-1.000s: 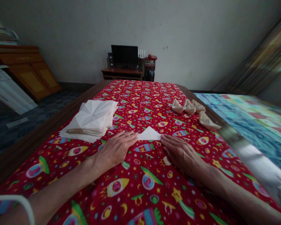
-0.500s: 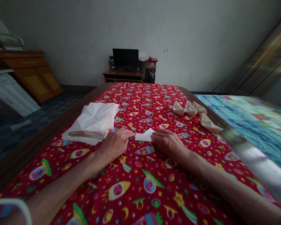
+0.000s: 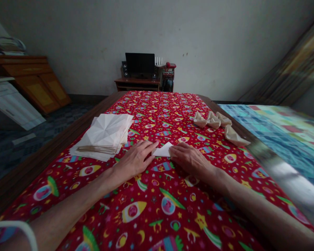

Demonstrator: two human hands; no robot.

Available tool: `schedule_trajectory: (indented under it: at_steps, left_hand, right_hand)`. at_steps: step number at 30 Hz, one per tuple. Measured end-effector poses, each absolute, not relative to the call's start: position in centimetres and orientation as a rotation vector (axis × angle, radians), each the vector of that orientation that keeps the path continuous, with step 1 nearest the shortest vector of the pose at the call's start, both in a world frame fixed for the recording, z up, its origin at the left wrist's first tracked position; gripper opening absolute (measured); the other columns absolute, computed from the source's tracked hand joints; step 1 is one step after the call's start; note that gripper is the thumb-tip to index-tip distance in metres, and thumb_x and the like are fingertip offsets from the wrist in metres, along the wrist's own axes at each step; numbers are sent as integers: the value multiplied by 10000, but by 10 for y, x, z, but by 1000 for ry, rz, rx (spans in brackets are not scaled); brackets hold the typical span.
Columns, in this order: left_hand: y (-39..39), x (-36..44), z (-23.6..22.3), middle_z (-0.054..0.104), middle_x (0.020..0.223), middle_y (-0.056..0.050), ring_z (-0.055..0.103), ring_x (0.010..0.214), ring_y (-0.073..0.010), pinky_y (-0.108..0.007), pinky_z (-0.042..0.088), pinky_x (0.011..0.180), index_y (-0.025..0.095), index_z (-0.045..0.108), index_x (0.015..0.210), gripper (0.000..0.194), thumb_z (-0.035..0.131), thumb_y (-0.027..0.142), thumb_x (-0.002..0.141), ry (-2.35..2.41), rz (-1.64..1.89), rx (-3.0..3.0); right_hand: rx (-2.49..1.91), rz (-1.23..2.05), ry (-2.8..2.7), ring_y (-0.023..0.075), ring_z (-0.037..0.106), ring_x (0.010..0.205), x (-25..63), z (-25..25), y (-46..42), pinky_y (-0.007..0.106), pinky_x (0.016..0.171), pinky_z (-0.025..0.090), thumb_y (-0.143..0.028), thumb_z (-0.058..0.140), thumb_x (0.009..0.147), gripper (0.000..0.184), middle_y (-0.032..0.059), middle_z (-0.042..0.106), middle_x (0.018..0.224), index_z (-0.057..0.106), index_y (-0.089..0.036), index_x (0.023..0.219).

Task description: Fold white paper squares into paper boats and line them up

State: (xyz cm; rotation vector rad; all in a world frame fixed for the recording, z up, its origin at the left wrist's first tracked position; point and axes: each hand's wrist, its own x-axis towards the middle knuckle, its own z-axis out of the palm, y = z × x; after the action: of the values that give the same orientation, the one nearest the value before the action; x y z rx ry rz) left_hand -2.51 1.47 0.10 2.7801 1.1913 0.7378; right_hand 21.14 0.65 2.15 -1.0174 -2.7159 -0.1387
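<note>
A small folded piece of white paper [image 3: 163, 150] lies on the red patterned tablecloth [image 3: 159, 209] between my two hands. My left hand [image 3: 136, 159] rests flat beside it with the fingers stretched out, the fingertips at the paper's left edge. My right hand [image 3: 188, 158] lies on the paper's right side, fingers together and pressing its edge down. A stack of creased white sheets [image 3: 104, 135] sits to the left of my left hand.
Several folded beige paper shapes [image 3: 216, 122] lie near the table's right edge. A wooden table rim [image 3: 49, 146] runs along the left. A bed with a blue patterned cover [image 3: 282, 139] stands at the right, cabinets at the far left, a monitor by the wall.
The paper was a wider flat triangle between spread hands; it has become a smaller folded piece. My left hand curled at its edge, then stretched its fingers out again.
</note>
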Motion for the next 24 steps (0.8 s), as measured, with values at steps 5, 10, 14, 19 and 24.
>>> schedule_trajectory:
  at_steps: [5,10,14,19,24]
  left_hand:
    - [31,-21,-2,577,1003,-60,565,946,-176,-292,484,831,191,632,1097,251,543,258,872,1074,727,2751]
    - [38,-20,-8,587,1005,-59,589,913,-164,-285,491,816,178,626,1106,258,552,237,866,1048,795,2687]
    - [35,-19,-7,605,1000,-60,603,915,-175,-297,500,823,171,605,1148,320,598,233,835,1102,860,2609]
    - [30,-12,-4,605,1071,-76,594,990,-195,-334,496,879,173,627,1113,291,597,207,826,1127,927,2539]
    - [23,3,-10,418,1359,-145,551,1096,-227,-366,518,864,180,368,1369,626,616,268,800,1268,1177,2226]
  right_hand:
    - [-962,-104,-2689,179,526,872,215,16,11,273,743,430,-208,398,954,220,74,632,884,580,-145,848]
    - [-901,-100,-2645,183,545,924,222,9,14,277,772,444,-201,380,959,225,93,642,953,591,-141,910]
    - [-911,-190,-2692,196,564,913,221,9,11,286,750,451,-166,401,941,192,119,645,978,578,-111,992]
    - [-1131,-372,-2698,179,588,776,210,12,6,271,637,411,-146,421,921,176,73,659,872,585,-119,980]
    - [-1305,-477,-2559,138,558,626,208,16,4,264,505,277,-157,453,900,155,13,646,724,595,-165,839]
